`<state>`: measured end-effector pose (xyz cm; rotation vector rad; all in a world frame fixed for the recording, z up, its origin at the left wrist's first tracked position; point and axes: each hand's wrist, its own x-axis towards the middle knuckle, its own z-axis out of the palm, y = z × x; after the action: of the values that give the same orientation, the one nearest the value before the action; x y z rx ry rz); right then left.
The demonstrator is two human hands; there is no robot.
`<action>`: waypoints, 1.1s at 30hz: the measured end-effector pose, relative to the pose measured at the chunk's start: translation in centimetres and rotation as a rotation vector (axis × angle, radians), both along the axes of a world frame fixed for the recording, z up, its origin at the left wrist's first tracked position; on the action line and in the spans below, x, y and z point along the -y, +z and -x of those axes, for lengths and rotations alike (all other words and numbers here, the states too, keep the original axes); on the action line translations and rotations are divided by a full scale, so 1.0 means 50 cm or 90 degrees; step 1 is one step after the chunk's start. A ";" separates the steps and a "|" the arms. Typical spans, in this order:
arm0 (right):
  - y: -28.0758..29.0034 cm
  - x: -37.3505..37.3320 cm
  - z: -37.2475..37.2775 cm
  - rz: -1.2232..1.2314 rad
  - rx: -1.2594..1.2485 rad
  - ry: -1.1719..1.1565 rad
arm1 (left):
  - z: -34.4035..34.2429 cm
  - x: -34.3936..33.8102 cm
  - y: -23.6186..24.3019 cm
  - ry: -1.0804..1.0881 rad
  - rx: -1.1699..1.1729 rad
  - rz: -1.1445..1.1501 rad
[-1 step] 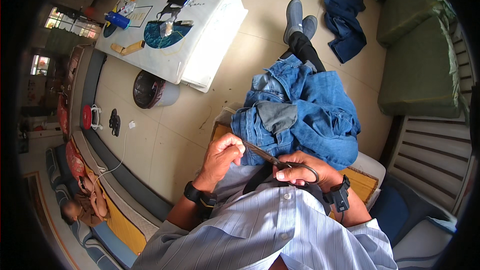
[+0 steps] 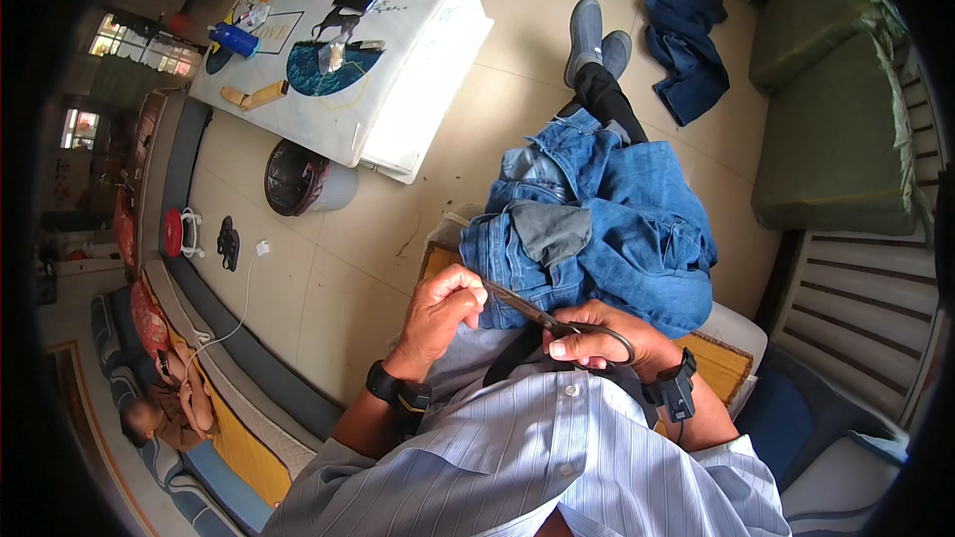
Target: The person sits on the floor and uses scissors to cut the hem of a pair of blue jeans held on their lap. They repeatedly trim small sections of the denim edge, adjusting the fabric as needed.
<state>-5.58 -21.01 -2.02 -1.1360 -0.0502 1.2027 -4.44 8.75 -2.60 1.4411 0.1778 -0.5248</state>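
Observation:
A pair of dark metal scissors (image 2: 530,312) is in my right hand (image 2: 600,335), the fingers and thumb wrapped round its looped handles. The blades point left and reach my left hand (image 2: 444,310). That hand is closed in a pinch right at the tips. Whatever it grips, if anything, is too small or hidden to make out. Across my lap, just beyond both hands, lies a bunched pair of blue jeans (image 2: 637,229). A grey pocket lining (image 2: 553,232) shows on top of the denim.
Another folded denim piece (image 2: 686,40) lies on the tiled floor at the far right. A white table (image 2: 428,0) at the far left bears a blue bottle (image 2: 235,40). Below it stands a waste bin (image 2: 333,187). A person (image 2: 169,413) reclines on the sofa at left.

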 end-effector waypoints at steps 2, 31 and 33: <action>-0.010 0.000 -0.002 -0.003 0.012 -0.006 | -0.008 -0.003 -0.006 0.006 -0.001 0.009; 0.016 0.030 -0.007 0.010 0.028 0.027 | 0.001 0.007 -0.002 -0.031 -0.019 -0.074; 0.005 0.032 -0.005 -0.015 0.023 0.028 | 0.004 0.004 -0.006 -0.035 -0.025 -0.072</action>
<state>-5.34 -22.59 -1.77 -1.1415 -0.1178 1.2180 -4.64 8.54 -2.92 1.5500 0.2016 -0.5958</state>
